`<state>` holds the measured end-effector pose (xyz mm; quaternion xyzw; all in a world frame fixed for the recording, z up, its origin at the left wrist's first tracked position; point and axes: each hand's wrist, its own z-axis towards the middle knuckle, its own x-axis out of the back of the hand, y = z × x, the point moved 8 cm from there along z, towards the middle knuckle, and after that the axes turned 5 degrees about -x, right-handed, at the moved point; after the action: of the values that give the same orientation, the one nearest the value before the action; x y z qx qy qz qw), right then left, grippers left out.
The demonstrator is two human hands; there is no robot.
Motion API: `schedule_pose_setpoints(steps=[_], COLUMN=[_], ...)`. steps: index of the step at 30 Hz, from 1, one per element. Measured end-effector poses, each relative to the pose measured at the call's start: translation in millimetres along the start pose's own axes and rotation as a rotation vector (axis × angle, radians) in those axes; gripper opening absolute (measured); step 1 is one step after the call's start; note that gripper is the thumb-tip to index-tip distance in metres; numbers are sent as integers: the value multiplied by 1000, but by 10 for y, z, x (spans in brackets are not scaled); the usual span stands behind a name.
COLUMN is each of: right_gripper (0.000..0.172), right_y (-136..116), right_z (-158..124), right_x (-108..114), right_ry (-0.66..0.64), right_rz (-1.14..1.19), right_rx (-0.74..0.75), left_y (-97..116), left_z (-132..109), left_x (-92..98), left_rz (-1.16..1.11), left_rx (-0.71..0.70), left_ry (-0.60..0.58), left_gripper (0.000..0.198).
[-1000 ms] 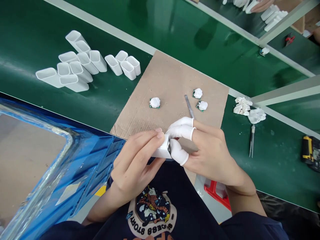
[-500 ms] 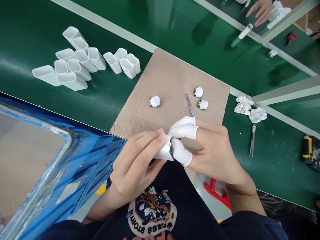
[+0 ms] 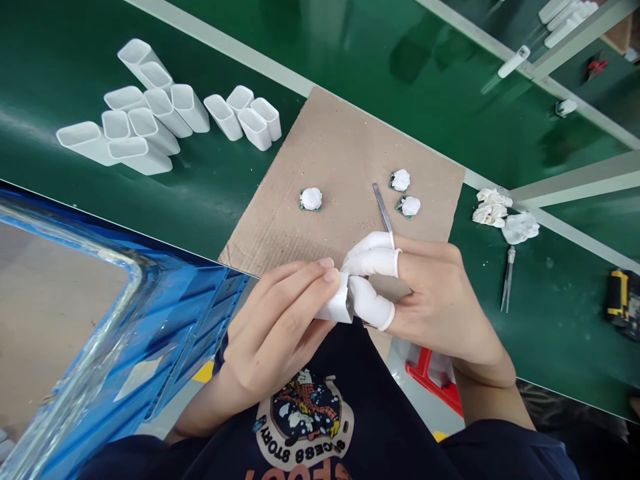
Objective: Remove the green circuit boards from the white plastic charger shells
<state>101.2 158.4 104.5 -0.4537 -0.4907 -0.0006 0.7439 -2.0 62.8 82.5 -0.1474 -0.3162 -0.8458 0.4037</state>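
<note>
My left hand [image 3: 280,320] is closed around a white rectangular tube-shaped casing [image 3: 336,308], its open end facing right. White finger cots cover the thumb and the fingertips of my right hand [image 3: 415,287], which are pinched together against that end. Whatever small piece lies between them is hidden. Just beyond my right fingers, metal tweezers [image 3: 382,208] lie on a cardboard sheet [image 3: 345,147]. On the same sheet are small green circuit boards topped with white lumps, one board [image 3: 311,199] to the left and two to the right, including this board [image 3: 409,206].
Several white casings [image 3: 145,123] stand on the green table at the left. At right lie crumpled white finger cots [image 3: 491,213], a second pair of tweezers [image 3: 508,280] and a yellow-black tool [image 3: 619,297]. A blue crate [image 3: 185,347] sits lower left; a metal frame post [image 3: 580,180] crosses the right.
The view has shifted slightly. At the casing's end, the dark shiny edge shows less beside my right thumb. Another person's hand at the top right has left the view.
</note>
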Motion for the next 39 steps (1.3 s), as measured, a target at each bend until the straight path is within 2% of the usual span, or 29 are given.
schedule_pose_setpoints(steps=[3, 6, 9, 11, 14, 16, 18, 20, 23, 28, 31, 35, 39], right_gripper=[19, 18, 15, 15, 17, 22, 21, 20, 28, 23, 21, 21, 20], right_y=[59, 126, 160, 130, 59, -37, -154, -235, -270, -279, -274, -262, -146], right_z=[12, 45, 81, 93, 60, -9, -75, -109, -113, -142, -155, -150, -52], right_x=[-27, -73, -108, -64, 112, 195, 193, 124, -23, -146, -217, -261, -170], right_ry=[-91, -171, -222, -170, 89, 243, 303, 293, 243, 321, 323, 272, 130], right_rz=[-20, -55, 56, 171, 231, 227, 213, 162, 91, 48, 46, 30, 248], right_rx=[-39, -15, 16, 38, 57, 124, 231, 301, 316, 317, 314, 320, 280], left_y=[6, -31, -107, -167, -248, -276, -287, -301, -337, -326, -306, -318, -338], left_z=[3, -29, -63, -76, -77, -71, -77, -107, -178, -192, -177, -235, -249], left_x=[-52, -129, -113, -57, 8, 39, 68, 68, 8, -57, -39, -19, -80], left_rz=[-75, -130, -139, -154, -192, -186, -171, -204, -371, -510, -465, -394, -557], left_rx=[-29, -26, 7, 52, 141, 183, 202, 220, 257, 251, 249, 302, 321], left_ry=[-75, -138, -65, 24, 102, 141, 205, 280, 383, 477, 488, 488, 432], left_gripper=[48, 49, 49, 53, 61, 63, 62, 65, 72, 65, 59, 66, 71])
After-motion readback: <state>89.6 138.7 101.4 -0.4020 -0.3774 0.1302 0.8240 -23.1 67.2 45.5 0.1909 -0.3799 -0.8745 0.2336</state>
